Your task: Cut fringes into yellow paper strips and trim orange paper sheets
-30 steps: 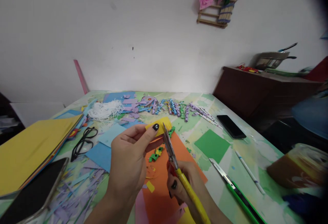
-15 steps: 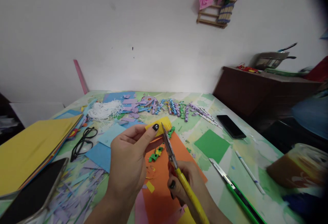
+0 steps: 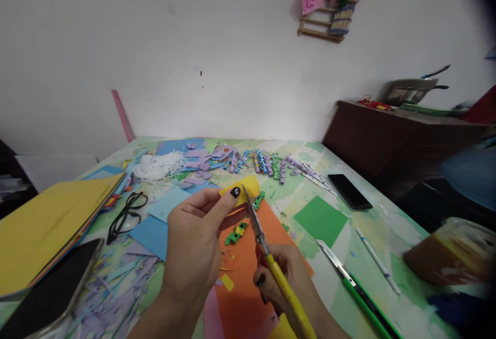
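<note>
My left hand point(image 3: 199, 238) pinches a small piece of yellow paper point(image 3: 250, 186) between thumb and fingers, above an orange sheet point(image 3: 248, 277). My right hand point(image 3: 282, 277) is wrapped around yellow-handled scissors point(image 3: 284, 287), whose blades point up and away and lie against the yellow paper. Whether the blades are parted there is hard to make out. Below the hands, small green paper cut-outs point(image 3: 235, 234) with a yellow flower lie on the orange sheet. A yellow scrap point(image 3: 227, 282) rests nearby.
To the right lie a green paper square point(image 3: 321, 219), a green utility knife point(image 3: 356, 287), a white stick point(image 3: 377, 260) and a phone point(image 3: 350, 191). Leftward are black glasses point(image 3: 127, 217), yellow paper sheets point(image 3: 54, 225), another phone point(image 3: 50, 292), purple scraps point(image 3: 112, 287) and white string point(image 3: 159, 167).
Very little differs. The scissor tips have shifted slightly left over the yellow paper; my left hand holds its place.
</note>
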The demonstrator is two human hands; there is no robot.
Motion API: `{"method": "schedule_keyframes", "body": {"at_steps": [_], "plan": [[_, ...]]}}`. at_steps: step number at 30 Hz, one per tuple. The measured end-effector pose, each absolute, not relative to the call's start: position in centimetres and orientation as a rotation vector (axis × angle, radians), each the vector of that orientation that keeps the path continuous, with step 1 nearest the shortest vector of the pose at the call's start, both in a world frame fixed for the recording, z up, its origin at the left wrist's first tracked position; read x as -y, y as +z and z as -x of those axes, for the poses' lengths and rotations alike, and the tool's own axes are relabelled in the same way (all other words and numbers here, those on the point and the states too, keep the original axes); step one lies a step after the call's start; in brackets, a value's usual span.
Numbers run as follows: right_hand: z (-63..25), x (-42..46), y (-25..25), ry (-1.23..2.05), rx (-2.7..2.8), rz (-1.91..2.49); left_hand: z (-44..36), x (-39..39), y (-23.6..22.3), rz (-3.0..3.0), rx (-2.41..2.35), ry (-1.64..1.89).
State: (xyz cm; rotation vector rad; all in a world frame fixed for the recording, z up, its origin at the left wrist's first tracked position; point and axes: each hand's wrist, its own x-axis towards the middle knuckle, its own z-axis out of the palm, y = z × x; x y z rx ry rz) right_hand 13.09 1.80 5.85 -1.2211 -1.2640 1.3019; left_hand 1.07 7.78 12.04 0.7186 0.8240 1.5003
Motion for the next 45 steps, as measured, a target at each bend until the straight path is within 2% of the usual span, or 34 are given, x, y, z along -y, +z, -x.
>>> {"method": "schedule_keyframes", "body": {"at_steps": [45], "plan": [[-12.92, -1.86, 6.20, 1.353, 1.272, 1.149, -1.06, -7.76, 11.99, -0.712, -0.826, 1.496]]}}
